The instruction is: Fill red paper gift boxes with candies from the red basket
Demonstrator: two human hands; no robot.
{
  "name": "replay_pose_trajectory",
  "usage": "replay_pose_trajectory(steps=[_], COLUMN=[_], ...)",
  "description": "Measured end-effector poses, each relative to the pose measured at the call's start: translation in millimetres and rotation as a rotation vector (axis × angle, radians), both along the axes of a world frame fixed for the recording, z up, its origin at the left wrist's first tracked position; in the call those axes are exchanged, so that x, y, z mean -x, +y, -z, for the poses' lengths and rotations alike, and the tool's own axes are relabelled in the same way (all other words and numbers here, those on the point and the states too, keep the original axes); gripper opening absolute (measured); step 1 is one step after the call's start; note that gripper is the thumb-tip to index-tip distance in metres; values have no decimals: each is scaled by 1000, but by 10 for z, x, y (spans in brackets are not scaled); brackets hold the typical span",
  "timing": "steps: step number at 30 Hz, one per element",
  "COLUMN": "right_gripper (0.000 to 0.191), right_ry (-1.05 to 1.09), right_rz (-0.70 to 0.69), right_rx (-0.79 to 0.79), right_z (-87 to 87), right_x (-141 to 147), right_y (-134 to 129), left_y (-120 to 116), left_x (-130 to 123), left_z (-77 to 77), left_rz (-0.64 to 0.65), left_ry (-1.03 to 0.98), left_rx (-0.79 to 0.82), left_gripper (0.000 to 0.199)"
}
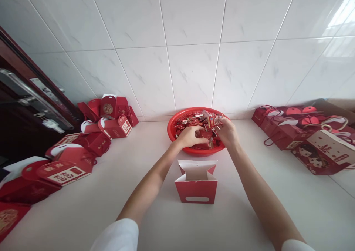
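A red plastic basket (174, 114) full of small red-wrapped candies (191, 121) stands against the wall. My left hand (190, 137) reaches in over its front left, thumb and fingers apart around a red packet (204, 135); I cannot see it gripping anything. At the basket's right side, my right hand (229, 132) is closed on a red candy packet (214, 120) with printed marks, raised a little above the heap. Between my forearms, just in front of the basket, an open red gift box (196, 191) stands upright, its white inside showing. Some of my right fingers are hidden.
Several folded red gift boxes (116, 127) line the left side, beside a dark door with a metal handle (33, 95). More red boxes with cord handles (280, 130) crowd the right, a larger printed one (318, 153) in front. White tiled wall (191, 73) rises behind.
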State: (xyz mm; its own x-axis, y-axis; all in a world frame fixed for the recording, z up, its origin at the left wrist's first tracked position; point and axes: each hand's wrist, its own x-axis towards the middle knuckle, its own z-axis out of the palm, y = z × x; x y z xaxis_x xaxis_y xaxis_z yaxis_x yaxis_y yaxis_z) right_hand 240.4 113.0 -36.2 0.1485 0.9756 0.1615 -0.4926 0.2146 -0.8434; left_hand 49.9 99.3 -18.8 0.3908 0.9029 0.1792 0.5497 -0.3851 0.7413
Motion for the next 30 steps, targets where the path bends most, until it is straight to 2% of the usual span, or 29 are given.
replay_pose_trajectory(steps=[2,5,10,13,18,21,24,28,30], right_gripper=[23,22,21,21,18,18,20,17,17], right_ry=[33,79,94,25,-97,-91,-80,-71,-71], right_rz=[-22,-84,-112,-136,-155,-188,-187,-179,-181], right_rx=[18,36,53,38,-19,-22,-24,-2,-5], right_z=[6,-13,-48,-50,-68,-94,-117,-118,-111], right_x=[-21,-14,1,0,33,55,68,77,79], right_y=[9,-13,-50,-62,-104,-137,-158,-157,-152], left_y=[18,56,75,75,110,81,-31,-210,-251], left_x=[-3,24,69,77,124,193,282,363,366], left_z=[8,31,48,56,63,20,-43,-84,-76], left_rz=[54,61,-39,-138,-333,-352,-305,-119,-109], left_ry=[4,-190,-581,-622,-515,-373,-177,170,282], left_rx=[6,1,55,0,-132,-300,-433,-261,-197], left_gripper=[59,56,47,39,18,6,16,13,19])
